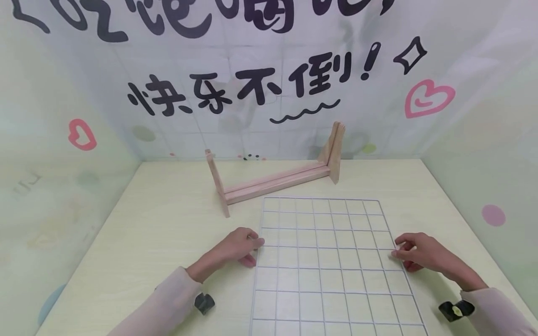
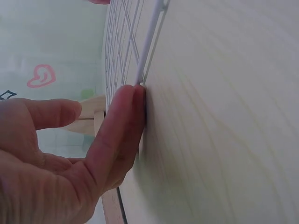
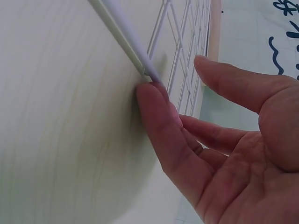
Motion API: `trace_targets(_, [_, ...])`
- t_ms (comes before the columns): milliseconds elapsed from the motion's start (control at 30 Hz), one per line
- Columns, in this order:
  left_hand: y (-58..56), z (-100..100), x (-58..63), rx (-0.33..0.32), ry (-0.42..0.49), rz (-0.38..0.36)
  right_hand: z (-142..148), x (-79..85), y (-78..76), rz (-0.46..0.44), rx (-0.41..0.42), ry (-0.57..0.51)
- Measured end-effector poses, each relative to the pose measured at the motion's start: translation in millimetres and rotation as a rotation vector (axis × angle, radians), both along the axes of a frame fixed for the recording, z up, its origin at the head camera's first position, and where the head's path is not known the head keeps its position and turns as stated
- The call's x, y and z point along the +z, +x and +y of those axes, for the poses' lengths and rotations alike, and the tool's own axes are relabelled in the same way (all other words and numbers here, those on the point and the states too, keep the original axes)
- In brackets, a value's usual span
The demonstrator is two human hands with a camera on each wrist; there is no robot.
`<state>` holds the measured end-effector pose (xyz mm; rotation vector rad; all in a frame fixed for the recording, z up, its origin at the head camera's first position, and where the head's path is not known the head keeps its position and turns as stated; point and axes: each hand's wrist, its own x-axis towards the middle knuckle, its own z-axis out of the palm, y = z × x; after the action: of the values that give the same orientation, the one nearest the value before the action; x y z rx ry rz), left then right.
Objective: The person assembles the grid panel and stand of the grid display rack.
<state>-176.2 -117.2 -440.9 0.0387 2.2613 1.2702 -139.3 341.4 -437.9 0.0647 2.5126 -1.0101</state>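
A white wire grid panel (image 1: 317, 247) lies on the pale tabletop between my two hands. My left hand (image 1: 240, 245) is at its left edge. In the left wrist view, the fingertips of that hand (image 2: 79, 172) touch the edge rod (image 2: 148, 44) from the side and below, and the thumb stands apart. At the opposite edge is my right hand (image 1: 422, 254). Seen from the right wrist, its fingertips (image 3: 147, 95) meet the panel's rod (image 3: 122, 35), the thumb held away from the wire.
Behind the grid stands a wooden frame (image 1: 277, 184) with a long bar and two upright ends, set at a slant. A printed sheet (image 1: 235, 135) with dark lettering forms the back wall, and patterned side walls (image 1: 496, 177) flank the table (image 1: 168, 219).
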Motion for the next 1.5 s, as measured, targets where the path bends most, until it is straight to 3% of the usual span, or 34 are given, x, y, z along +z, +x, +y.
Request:
trace_targets(433, [-5.8, -10.4, -2.5, -0.03, 0.058, -0.034, 6.0, -7.7, 0.6, -0.022, 0.01, -0.196])
trace_targets(833, [-11.6, -23.4, 1.4, -0.115, 0.188, 0.019, 3.1, -3.4, -0.7, 0.041, -0.023, -0.221])
trace_targets(1100, [-15.7, -28.4, 11.3, -0.113, 0.256, 0.018, -2.8, 2.0, -1.1, 0.114, -0.042, -0.179])
trace_targets(1500, [-24.3, -26.5, 30.6, 0.002, 0.307, 0.113, -14.4, 24.0, -16.6, 0.305, -0.064, -0.165])
